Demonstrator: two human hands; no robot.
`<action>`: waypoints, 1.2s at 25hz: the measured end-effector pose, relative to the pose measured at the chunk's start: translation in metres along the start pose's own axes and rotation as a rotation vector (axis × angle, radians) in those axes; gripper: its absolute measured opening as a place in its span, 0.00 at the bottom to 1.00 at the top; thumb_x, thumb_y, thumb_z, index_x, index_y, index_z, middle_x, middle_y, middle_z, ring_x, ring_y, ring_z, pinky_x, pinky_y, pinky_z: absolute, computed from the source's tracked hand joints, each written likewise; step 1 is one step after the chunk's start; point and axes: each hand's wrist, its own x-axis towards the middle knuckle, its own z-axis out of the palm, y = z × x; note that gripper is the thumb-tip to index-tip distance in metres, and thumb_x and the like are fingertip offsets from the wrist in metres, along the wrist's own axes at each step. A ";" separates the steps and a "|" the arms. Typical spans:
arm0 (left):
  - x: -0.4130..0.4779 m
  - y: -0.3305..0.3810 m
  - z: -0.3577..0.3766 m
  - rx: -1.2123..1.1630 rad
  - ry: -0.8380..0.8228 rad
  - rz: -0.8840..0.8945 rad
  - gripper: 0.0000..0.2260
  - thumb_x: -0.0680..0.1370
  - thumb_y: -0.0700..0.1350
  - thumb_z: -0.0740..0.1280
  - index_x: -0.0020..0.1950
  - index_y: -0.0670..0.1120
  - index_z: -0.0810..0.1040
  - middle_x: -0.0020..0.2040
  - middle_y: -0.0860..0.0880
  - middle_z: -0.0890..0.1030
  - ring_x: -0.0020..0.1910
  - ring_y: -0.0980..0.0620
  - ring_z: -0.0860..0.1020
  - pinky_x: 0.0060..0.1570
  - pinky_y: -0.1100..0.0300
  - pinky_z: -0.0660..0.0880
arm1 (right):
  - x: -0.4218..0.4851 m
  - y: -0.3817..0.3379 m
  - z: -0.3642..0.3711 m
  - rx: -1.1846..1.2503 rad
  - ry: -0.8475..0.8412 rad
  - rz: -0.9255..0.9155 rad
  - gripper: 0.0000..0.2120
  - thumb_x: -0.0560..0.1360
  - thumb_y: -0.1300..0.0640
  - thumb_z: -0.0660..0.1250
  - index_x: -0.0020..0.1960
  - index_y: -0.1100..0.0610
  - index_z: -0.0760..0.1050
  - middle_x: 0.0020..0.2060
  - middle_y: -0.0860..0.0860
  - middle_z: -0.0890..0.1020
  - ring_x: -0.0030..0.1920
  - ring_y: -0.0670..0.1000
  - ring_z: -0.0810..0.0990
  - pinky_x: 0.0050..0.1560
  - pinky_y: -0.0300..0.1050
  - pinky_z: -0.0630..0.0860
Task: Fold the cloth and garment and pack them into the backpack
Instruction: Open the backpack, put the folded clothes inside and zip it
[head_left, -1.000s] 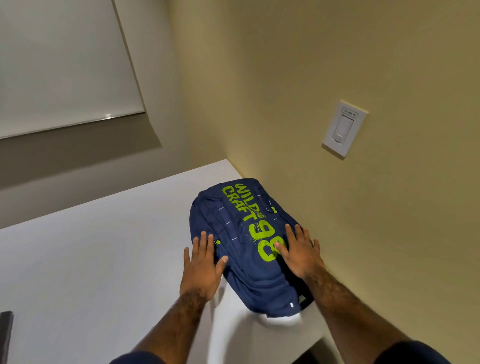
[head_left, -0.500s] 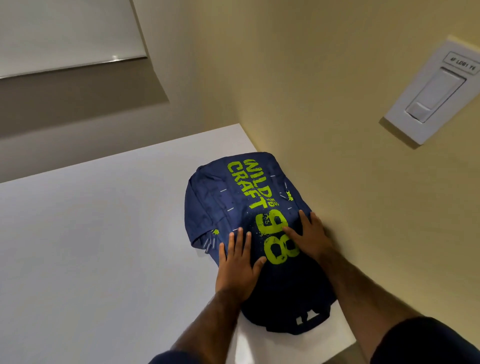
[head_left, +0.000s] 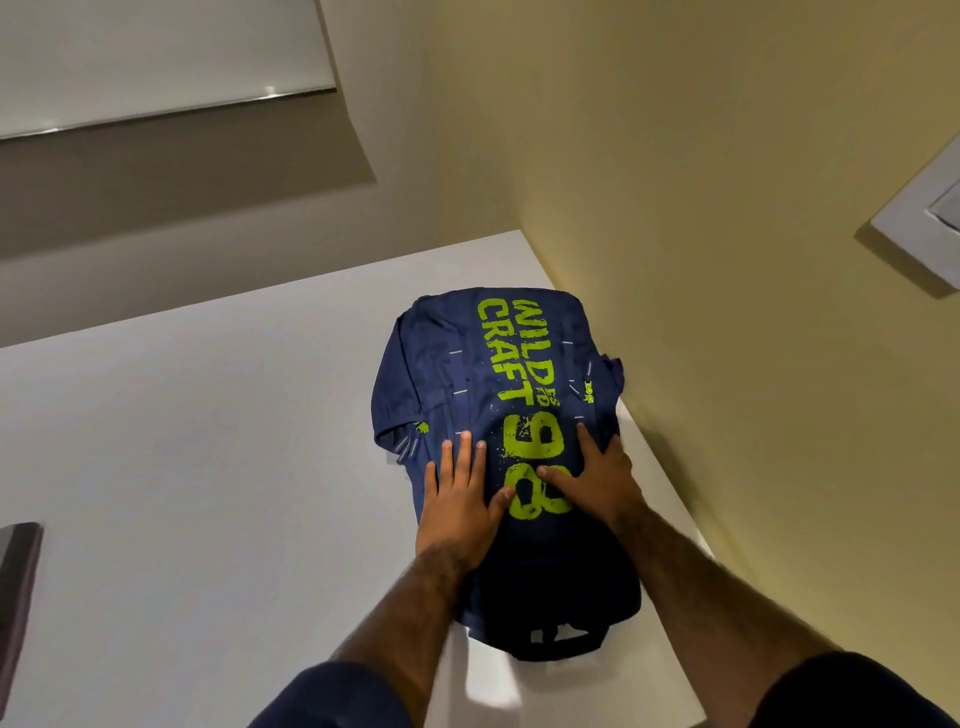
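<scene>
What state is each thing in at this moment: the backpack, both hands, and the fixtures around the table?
Navy fabric backpack with lime-green lettering: lying flat on the table, printed face up, beside the wall; zips not readable.
Left hand: open, palm down on the backpack.
Right hand: open, fingers spread, pressing on the green "98".
White table: bears the backpack.
White window blind: drawn down.
White wall switch plate: cut off by the frame; position unreadable.

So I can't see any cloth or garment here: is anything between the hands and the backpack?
Nothing visible. The left hand and right hand both lie flat, directly on the backpack, which rests on the white table beside the wall.
</scene>
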 end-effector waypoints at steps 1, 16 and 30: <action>-0.003 -0.005 0.000 0.005 -0.004 -0.011 0.37 0.79 0.70 0.41 0.83 0.53 0.37 0.82 0.52 0.32 0.80 0.48 0.30 0.80 0.46 0.38 | 0.000 -0.008 0.004 -0.012 -0.013 -0.011 0.53 0.69 0.26 0.67 0.83 0.43 0.43 0.81 0.61 0.45 0.81 0.64 0.48 0.77 0.64 0.55; 0.037 -0.079 -0.048 0.042 0.298 -0.483 0.16 0.84 0.54 0.61 0.65 0.46 0.80 0.65 0.45 0.78 0.67 0.43 0.72 0.77 0.43 0.54 | -0.011 -0.052 0.005 -0.243 0.235 -0.253 0.30 0.81 0.41 0.63 0.78 0.51 0.63 0.82 0.56 0.52 0.81 0.60 0.46 0.74 0.65 0.63; 0.023 -0.071 -0.072 -0.071 0.466 -0.426 0.07 0.82 0.47 0.67 0.57 0.47 0.79 0.55 0.46 0.79 0.58 0.44 0.75 0.70 0.48 0.61 | -0.031 -0.135 0.044 -0.277 0.228 -0.543 0.12 0.82 0.51 0.62 0.52 0.58 0.79 0.50 0.56 0.80 0.51 0.58 0.78 0.50 0.52 0.75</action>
